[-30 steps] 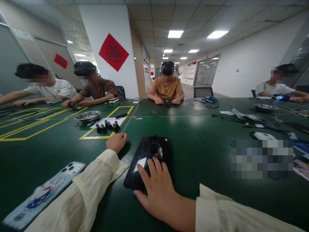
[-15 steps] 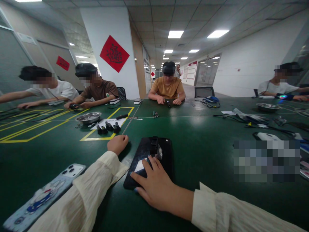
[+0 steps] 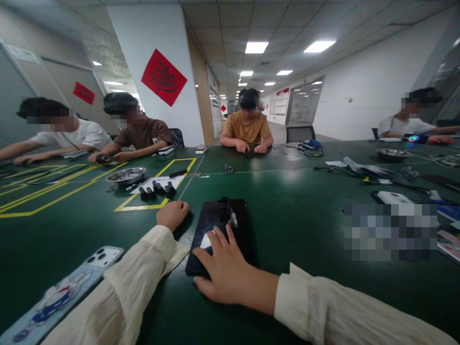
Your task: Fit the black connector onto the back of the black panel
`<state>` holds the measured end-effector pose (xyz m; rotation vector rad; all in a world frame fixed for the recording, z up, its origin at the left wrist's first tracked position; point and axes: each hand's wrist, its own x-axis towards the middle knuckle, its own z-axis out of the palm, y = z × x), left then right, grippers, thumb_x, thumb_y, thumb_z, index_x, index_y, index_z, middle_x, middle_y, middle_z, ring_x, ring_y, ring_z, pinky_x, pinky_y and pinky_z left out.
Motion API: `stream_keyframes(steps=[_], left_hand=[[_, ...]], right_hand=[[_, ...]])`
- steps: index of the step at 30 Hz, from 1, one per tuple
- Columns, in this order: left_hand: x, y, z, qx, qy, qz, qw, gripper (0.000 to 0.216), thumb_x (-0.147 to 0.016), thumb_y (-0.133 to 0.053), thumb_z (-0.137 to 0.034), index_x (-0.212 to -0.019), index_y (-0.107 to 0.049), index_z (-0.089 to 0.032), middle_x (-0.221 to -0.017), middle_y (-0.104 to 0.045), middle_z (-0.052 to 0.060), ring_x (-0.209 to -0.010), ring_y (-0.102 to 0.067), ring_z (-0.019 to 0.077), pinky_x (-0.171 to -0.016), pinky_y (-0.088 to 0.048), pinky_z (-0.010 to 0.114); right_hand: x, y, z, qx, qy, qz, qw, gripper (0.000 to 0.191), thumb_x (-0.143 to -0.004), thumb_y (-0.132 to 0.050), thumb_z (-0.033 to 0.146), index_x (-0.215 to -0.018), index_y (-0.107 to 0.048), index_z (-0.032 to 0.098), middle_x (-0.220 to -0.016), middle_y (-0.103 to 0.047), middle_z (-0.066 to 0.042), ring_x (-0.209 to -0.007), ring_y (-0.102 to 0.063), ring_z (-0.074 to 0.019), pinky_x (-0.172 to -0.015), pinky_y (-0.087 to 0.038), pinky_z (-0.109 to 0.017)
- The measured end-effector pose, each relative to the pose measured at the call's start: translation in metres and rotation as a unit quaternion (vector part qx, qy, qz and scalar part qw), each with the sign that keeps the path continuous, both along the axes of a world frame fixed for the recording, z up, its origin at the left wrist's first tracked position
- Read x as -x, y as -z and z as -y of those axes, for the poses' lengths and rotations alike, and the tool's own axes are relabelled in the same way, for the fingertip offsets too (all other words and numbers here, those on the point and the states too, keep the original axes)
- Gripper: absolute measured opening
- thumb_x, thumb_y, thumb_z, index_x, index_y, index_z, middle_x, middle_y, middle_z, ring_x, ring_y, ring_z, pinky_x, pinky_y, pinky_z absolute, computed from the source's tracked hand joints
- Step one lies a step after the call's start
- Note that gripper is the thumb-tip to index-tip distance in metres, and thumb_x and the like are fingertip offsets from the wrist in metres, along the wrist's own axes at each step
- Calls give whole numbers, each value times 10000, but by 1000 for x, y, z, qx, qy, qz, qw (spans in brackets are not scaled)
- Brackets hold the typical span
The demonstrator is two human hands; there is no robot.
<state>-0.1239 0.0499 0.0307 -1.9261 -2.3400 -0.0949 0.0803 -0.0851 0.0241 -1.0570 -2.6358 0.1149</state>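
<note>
My right hand (image 3: 230, 273) lies spread over a black flat panel (image 3: 244, 215) with rounded corners, fingers apart and touching its near part. A small black bracket (image 3: 224, 209) stands at the panel's far end, beside a crumpled clear bit of plastic (image 3: 233, 219). Partly under my fingers is a white label (image 3: 206, 241). To the left of the panel, my left hand (image 3: 172, 214) rests on the green table as a loose fist, apart from the panel; nothing shows in it. A phone in a blue rabbit-pattern case (image 3: 57, 299) lies beside my left forearm.
Several black cylindrical parts (image 3: 158, 189) stand on white paper by a metal bowl (image 3: 126, 176), near yellow tape (image 3: 142, 208). A small tool (image 3: 228, 168) lies mid-table. Cables, bags and a second bowl (image 3: 392, 154) are on the right. Several people sit around the table.
The view has shifted slightly. My right hand has slid a little on the panel and its fingers have spread more. My left fist stays in place.
</note>
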Motion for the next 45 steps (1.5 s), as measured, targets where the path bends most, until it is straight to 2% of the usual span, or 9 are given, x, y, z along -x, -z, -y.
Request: stream_keyframes(steps=[3, 7, 13, 18, 24, 31, 36, 41, 45], left_hand=[[1, 1, -1, -3, 2, -2, 1000, 474, -830, -243, -396, -815, -670, -191, -963, -673, 95, -872, -621, 248, -576, -411, 259], [0, 0, -1, -4, 4, 0, 1000, 474, -825, -245, -390, -814, -673, -187, -965, -673, 99, -875, -620, 251, -584, -415, 266], [-3, -3, 2, 0, 2, -3, 1000, 466, -821, -259, -379, -808, -679, -178, -944, -677, 107, -875, -621, 253, -591, -418, 272], [-2, -2, 2, -5, 1, -1, 1000, 467, -825, -262, -389, -822, -685, -190, -961, -676, 97, -871, -625, 250, -592, -424, 270], [0, 1, 1, -10, 6, 3, 1000, 468, -829, -262, -398, -832, -682, -193, -955, -676, 92, -873, -624, 250, -596, -427, 272], [-1, 2, 3, -10, -2, 4, 1000, 463, -836, -258, -396, -844, -680, -206, -969, -675, 79, -878, -619, 233, -627, -435, 260], [1, 5, 2, -11, 2, 13, 1000, 459, -837, -259, -393, -839, -677, -202, -963, -672, 84, -862, -615, 231, -624, -431, 266], [1, 5, 4, -16, 8, 23, 1000, 440, -842, -276, -382, -810, -670, -189, -941, -672, 91, -860, -616, 237, -623, -424, 274], [-2, 5, 6, -16, 5, 32, 999, 429, -847, -287, -365, -819, -673, -182, -942, -670, 104, -852, -615, 238, -631, -425, 285]], right_hand=[[3, 3, -7, 6, 0, 8, 1000, 660, -815, -310, 643, -1277, -448, 192, -1408, -325, -178, -1312, -223, -378, -1032, -64, -604], [4, 6, -20, 16, -6, 31, 999, 724, -740, -355, 730, -1335, -374, 316, -1432, -306, -137, -1316, -224, -371, -1019, -89, -608], [6, 8, -32, 1, 35, 48, 998, 575, -791, -438, 614, -1285, -446, 320, -1404, -353, -143, -1296, -277, -359, -1011, -100, -612], [2, 8, -39, -3, 61, 55, 997, 585, -779, -464, 611, -1273, -464, 299, -1402, -354, -168, -1304, -266, -362, -1011, -101, -607], [-16, 8, -58, 32, 65, 105, 992, 497, -849, -403, 543, -1331, -356, 432, -1460, -272, -103, -1323, -229, -354, -996, -167, -587], [-74, -1, -89, 96, 105, 138, 980, 493, -864, -355, 513, -1326, -391, 345, -1459, -246, -138, -1336, -157, -384, -999, -134, -600], [-121, 8, -114, 97, 218, 134, 962, 550, -830, -337, 590, -1312, -383, 328, -1458, -217, -164, -1338, -107, -406, -949, -79, -680], [-168, 17, -140, 90, 289, 150, 941, 524, -856, -264, 564, -1299, -402, 321, -1443, -255, -159, -1335, -158, -382, -936, -147, -681], [-213, 22, -158, 87, 336, 165, 923, 597, -856, -263, 547, -1402, -258, 306, -1458, -245, -155, -1340, -179, -355, -967, -169, -649]])
